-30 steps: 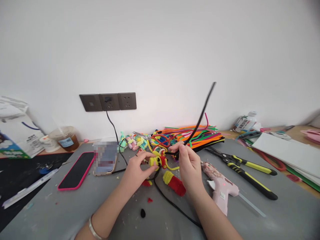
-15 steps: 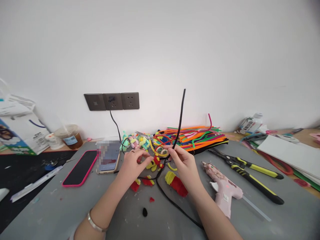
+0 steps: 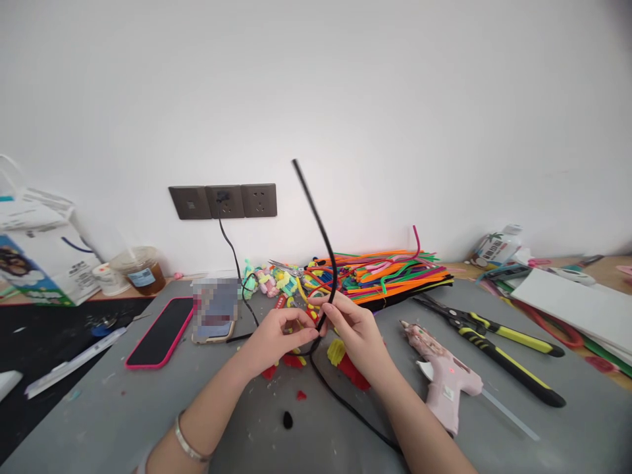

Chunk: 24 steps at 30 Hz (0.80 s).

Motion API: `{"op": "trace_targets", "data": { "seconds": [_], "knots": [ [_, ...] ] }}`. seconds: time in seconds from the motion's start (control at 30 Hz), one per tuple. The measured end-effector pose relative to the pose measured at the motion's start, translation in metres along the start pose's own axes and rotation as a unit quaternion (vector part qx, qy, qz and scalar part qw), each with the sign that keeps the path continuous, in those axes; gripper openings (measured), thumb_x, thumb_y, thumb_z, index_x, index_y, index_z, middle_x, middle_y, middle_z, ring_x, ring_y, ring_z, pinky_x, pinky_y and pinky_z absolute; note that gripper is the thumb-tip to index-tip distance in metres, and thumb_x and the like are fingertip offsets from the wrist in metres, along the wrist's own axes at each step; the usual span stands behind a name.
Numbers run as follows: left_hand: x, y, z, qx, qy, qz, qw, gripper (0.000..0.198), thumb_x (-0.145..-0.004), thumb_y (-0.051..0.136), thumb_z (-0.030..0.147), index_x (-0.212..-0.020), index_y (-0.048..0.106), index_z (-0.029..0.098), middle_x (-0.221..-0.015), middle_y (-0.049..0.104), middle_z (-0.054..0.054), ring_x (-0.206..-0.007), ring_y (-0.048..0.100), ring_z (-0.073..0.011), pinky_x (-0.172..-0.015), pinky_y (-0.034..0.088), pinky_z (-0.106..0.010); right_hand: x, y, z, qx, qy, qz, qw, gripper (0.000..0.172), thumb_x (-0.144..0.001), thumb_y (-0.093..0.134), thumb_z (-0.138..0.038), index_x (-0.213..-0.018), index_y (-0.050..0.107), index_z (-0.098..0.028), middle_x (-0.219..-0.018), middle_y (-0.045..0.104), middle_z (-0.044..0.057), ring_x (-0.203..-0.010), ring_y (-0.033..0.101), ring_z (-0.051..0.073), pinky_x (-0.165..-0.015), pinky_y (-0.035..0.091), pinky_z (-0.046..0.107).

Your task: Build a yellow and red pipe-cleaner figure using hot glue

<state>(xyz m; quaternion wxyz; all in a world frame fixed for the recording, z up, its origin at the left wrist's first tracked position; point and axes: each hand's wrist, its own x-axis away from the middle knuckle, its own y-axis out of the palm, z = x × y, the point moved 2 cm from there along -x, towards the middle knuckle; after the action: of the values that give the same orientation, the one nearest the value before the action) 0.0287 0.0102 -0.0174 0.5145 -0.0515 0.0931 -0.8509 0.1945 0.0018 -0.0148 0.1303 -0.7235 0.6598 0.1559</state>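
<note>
Black pipe cleaner (image 3: 315, 210): rises from the fingertips near mid-frame, curving up and leftward, its free end against the pale wall (image 3: 395, 118) above centre.
Right hand (image 3: 356, 329): right of centre; thumb and fingers pinch the black pipe cleaner near its base, most of its length standing above them.
Left hand (image 3: 279, 337): left of centre, thumb and fingertips drawn close at the stem's lower end; whether they clamp it, I cannot tell.
Red-and-yellow piece (image 3: 351, 372): below centre, on the grey mat (image 3: 237, 434), partly hidden by the right hand.
Black cord (image 3: 348, 405): runs from below the fingertips towards the lower edge, passing under the right forearm.
Black oval (image 3: 288, 420): lower centre, well below both hands.
Coloured stems (image 3: 395, 276): heaped behind the right hand.
Pink glue gun (image 3: 447, 382): lower right, near the right forearm.
Pliers (image 3: 508, 366): farther right.
Pink-cased phone (image 3: 160, 332): left of frame, apart from the left hand.
</note>
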Motion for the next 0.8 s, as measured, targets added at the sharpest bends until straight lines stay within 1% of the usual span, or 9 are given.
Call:
{"op": "trace_targets", "data": {
  "seconds": [0.07, 0.13, 0.23, 0.3, 0.37, 0.4, 0.53, 0.67, 0.8],
  "knots": [
    [0.000, 0.000, 0.000, 0.040, -0.012, 0.014, 0.999, 0.027, -0.081, 0.071, 0.044, -0.076, 0.066, 0.018, -0.069, 0.052, 0.002, -0.062, 0.039, -0.0107, -0.057, 0.028, -0.022, 0.000, -0.002, 0.000, -0.006, 0.007, 0.009, 1.000, 0.034, -0.088, 0.066, -0.053, -0.084, 0.079, -0.021, -0.085, 0.070, 0.004, -0.053, 0.063, 0.014, -0.057, 0.053, 0.029],
    [0.000, -0.001, 0.000, 0.090, -0.028, 0.037, 0.995, 0.034, -0.077, 0.075, 0.050, -0.075, 0.064, 0.018, -0.064, 0.045, 0.005, -0.057, 0.031, -0.0089, -0.052, 0.022, -0.022, 0.000, -0.004, 0.001, -0.017, 0.017, 0.020, 1.000, 0.034, -0.089, 0.066, -0.053, -0.091, 0.081, -0.022, -0.085, 0.071, 0.004, -0.057, 0.066, 0.016, -0.060, 0.053, 0.030],
    [-0.002, -0.001, 0.000, 0.160, -0.045, 0.073, 0.983, 0.045, -0.069, 0.081, 0.057, -0.073, 0.061, 0.017, -0.061, 0.036, 0.007, -0.054, 0.022, -0.0074, -0.049, 0.018, -0.021, 0.000, -0.005, 0.005, -0.029, 0.022, 0.038, 0.999, 0.031, -0.090, 0.066, -0.051, -0.093, 0.082, -0.024, -0.083, 0.074, 0.004, -0.067, 0.071, 0.019, -0.065, 0.053, 0.030],
    [-0.002, -0.001, -0.001, 0.194, -0.050, 0.093, 0.975, 0.048, -0.065, 0.083, 0.059, -0.072, 0.061, 0.017, -0.060, 0.034, 0.008, -0.054, 0.021, -0.0072, -0.048, 0.018, -0.021, 0.001, -0.005, 0.007, -0.036, 0.017, 0.050, 0.998, 0.029, -0.090, 0.066, -0.050, -0.093, 0.082, -0.026, -0.092, 0.076, 0.005, -0.074, 0.072, 0.020, -0.070, 0.053, 0.030],
    [-0.003, -0.001, -0.001, 0.220, -0.051, 0.111, 0.968, 0.049, -0.063, 0.085, 0.059, -0.070, 0.060, 0.017, -0.058, 0.035, 0.008, -0.054, 0.023, -0.0073, -0.048, 0.019, -0.020, 0.001, -0.004, 0.010, -0.051, 0.021, 0.050, 0.997, 0.029, -0.090, 0.066, -0.050, -0.093, 0.082, -0.026, -0.100, 0.078, 0.005, -0.077, 0.073, 0.020, -0.073, 0.054, 0.030],
    [-0.004, -0.001, -0.002, 0.233, -0.050, 0.121, 0.964, 0.050, -0.062, 0.086, 0.058, -0.069, 0.059, 0.017, -0.057, 0.036, 0.008, -0.054, 0.025, -0.0073, -0.048, 0.020, -0.019, 0.001, -0.003, 0.011, -0.060, 0.026, 0.044, 0.997, 0.029, -0.090, 0.066, -0.051, -0.094, 0.082, -0.026, -0.099, 0.079, 0.005, -0.077, 0.073, 0.020, -0.074, 0.054, 0.031],
    [-0.004, 0.000, -0.004, 0.283, -0.064, 0.144, 0.946, 0.050, -0.058, 0.089, 0.055, -0.069, 0.058, 0.017, -0.060, 0.044, 0.006, -0.058, 0.035, -0.0078, -0.047, 0.025, -0.017, 0.003, 0.000, 0.013, -0.084, 0.049, 0.015, 0.995, 0.033, -0.090, 0.066, -0.052, -0.095, 0.081, -0.023, -0.086, 0.079, 0.005, -0.076, 0.074, 0.021, -0.077, 0.056, 0.033],
    [-0.003, 0.001, -0.005, 0.281, -0.098, 0.131, 0.945, 0.051, -0.056, 0.090, 0.055, -0.073, 0.062, 0.017, -0.067, 0.051, 0.003, -0.066, 0.047, -0.0097, -0.049, 0.032, -0.017, 0.003, 0.000, 0.009, -0.060, 0.046, 0.013, 0.997, 0.036, -0.088, 0.067, -0.055, -0.095, 0.081, -0.022, -0.085, 0.079, 0.006, -0.077, 0.073, 0.022, -0.075, 0.057, 0.033],
    [-0.002, -0.001, -0.004, 0.246, -0.101, 0.114, 0.957, 0.046, -0.064, 0.087, 0.054, -0.076, 0.065, 0.015, -0.070, 0.052, 0.002, -0.064, 0.048, -0.0088, -0.048, 0.031, -0.017, 0.001, -0.002, 0.003, -0.039, 0.043, 0.030, 0.998, 0.036, -0.085, 0.069, -0.056, -0.094, 0.082, -0.024, -0.088, 0.079, 0.006, -0.070, 0.071, 0.021, -0.072, 0.058, 0.034]
  ]
}}
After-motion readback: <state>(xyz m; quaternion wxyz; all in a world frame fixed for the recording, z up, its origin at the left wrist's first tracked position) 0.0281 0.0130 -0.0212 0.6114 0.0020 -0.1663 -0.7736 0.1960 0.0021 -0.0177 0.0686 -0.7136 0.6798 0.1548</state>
